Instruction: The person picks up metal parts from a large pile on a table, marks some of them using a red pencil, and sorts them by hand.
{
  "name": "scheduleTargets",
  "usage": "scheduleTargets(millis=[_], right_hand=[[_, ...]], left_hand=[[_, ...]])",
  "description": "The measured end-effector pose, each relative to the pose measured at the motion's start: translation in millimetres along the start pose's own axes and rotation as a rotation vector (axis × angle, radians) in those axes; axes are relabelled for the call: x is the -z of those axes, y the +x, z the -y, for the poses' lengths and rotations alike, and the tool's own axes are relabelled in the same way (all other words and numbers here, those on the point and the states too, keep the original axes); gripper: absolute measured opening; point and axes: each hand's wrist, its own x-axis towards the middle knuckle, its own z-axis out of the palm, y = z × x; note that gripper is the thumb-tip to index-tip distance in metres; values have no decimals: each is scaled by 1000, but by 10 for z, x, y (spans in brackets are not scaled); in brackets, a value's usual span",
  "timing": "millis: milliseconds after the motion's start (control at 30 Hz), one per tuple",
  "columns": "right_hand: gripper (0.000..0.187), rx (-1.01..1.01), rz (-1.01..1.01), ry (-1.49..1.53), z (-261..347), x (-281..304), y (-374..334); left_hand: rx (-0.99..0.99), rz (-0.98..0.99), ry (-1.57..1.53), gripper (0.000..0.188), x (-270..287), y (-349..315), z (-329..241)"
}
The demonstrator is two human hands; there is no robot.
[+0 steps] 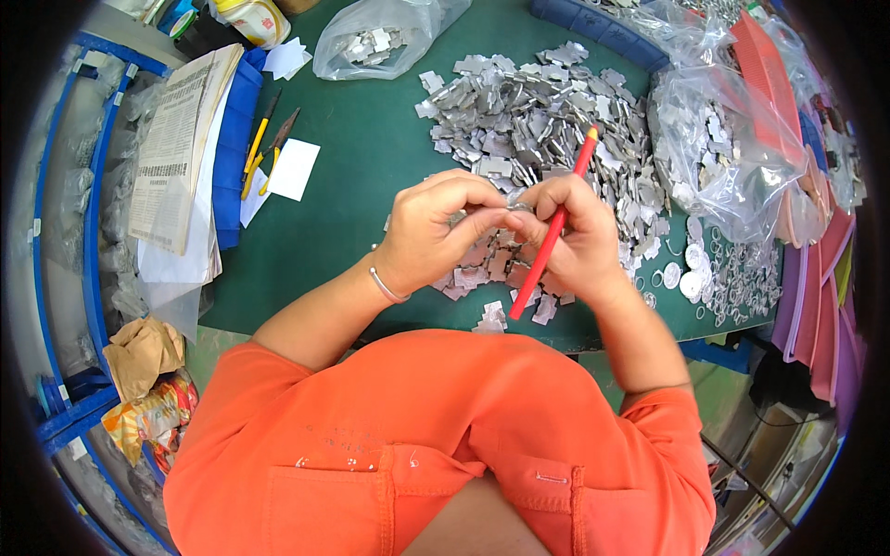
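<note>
My left hand and my right hand meet in the middle, fingertips pinched together. Between them is a small grey metal piece, mostly covered by the fingers. My right hand also keeps a red pencil tucked in its fingers, slanting across the hand with its yellowish tip pointing away from me. Just beyond and beneath both hands spreads a large heap of flat, notched grey metal pieces. A few loose metal pieces lie near the table's front edge.
On the left, a blue bin holds newspaper; pliers and a white card lie beside it. A plastic bag of pieces sits far off. Metal rings and a large clear bag are at right.
</note>
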Motion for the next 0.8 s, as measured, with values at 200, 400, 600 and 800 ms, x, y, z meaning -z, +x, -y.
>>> scheduleTargets(millis=[200,400,600,800], right_hand=[[13,37,-398,106,185,839,1255],[18,-3,-353,-43,10,852,1152],[17,-148,-219,93,13,377,316],[17,-260,-107,136,-20,114,12]], left_hand=[[313,-86,86,17,46,58,203],[96,49,433,25,-113,207,416],[15,51,352,14,-121,256,468],[484,-17,-639,16,-125,76,296]])
